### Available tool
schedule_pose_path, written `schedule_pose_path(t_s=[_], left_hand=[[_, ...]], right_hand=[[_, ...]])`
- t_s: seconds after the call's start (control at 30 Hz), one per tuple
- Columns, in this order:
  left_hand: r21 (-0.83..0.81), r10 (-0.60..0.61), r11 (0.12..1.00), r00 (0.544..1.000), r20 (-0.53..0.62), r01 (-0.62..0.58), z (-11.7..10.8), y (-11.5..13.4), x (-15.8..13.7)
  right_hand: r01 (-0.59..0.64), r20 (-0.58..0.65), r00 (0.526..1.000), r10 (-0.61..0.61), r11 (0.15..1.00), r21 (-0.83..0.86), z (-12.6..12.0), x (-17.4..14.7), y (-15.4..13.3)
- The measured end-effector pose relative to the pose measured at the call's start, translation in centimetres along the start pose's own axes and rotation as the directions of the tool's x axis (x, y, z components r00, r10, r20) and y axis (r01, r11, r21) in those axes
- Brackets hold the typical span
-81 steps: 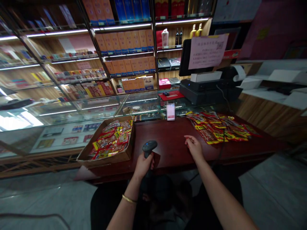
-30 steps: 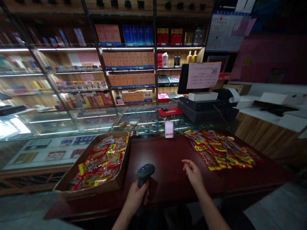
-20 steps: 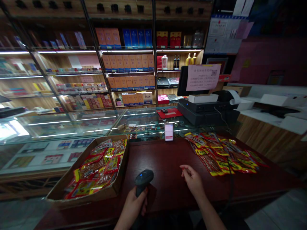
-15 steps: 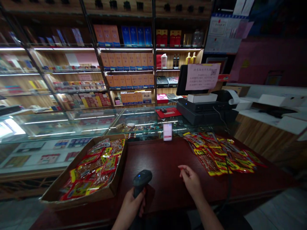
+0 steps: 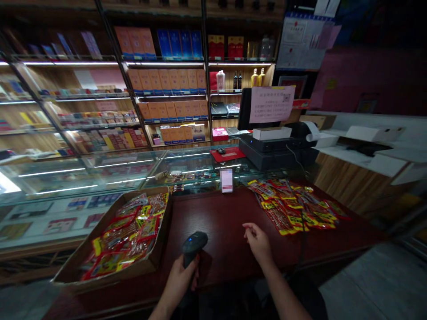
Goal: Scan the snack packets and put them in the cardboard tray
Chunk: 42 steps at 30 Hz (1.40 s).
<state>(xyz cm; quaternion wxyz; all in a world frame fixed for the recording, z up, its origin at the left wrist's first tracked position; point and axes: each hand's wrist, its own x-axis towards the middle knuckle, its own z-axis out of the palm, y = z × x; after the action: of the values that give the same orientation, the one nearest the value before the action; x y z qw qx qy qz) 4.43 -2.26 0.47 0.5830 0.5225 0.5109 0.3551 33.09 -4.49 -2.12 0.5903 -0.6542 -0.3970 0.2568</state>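
My left hand (image 5: 182, 276) is wrapped round the handle of a dark barcode scanner (image 5: 195, 241), whose blue light glows on top. The scanner is held over the near part of the dark red table (image 5: 207, 213), its head tilted to the right. Above the table to the right, my right hand (image 5: 258, 243) has its fingers curled in loosely, with nothing visible in them. To its right lies a spread pile of red and yellow snack packets (image 5: 283, 209). On the left, a cardboard box (image 5: 162, 240) holds more such packets (image 5: 133, 235).
A phone with a lit screen (image 5: 227, 180) stands at the table's far edge. Behind it are a glass display counter (image 5: 156, 161), a mouse (image 5: 220, 151) on a red mat (image 5: 233, 154), and a monitor (image 5: 246, 109) over a black cash drawer (image 5: 276, 153). A dark cable (image 5: 303, 222) crosses the right packets.
The view has swung slightly to the right, so everything sits further left in it. Both hands keep nearly the same pose, and the scanner stays in my left hand.
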Motion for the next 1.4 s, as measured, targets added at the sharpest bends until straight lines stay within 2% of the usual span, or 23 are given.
schedule_pose_path(t_s=[0.37,0.93,1.4], left_hand=[[0.012,0.051,0.999,0.998,0.026,-0.051,0.3,1.8,-1.3],[0.003,0.072,0.997,0.997,0.038,-0.072,0.2,0.7,-0.8],[0.028,0.048,0.998,0.998,0.048,-0.049,0.3,1.5,-1.0]], right_hand=[[0.025,-0.008,1.0,-0.025,1.0,0.017,-0.2,0.1,0.4],[0.047,0.022,0.999,-0.047,0.999,-0.018,-0.3,0.1,0.4],[0.043,0.038,0.998,-0.044,0.999,0.009,-0.4,0.0,0.3]])
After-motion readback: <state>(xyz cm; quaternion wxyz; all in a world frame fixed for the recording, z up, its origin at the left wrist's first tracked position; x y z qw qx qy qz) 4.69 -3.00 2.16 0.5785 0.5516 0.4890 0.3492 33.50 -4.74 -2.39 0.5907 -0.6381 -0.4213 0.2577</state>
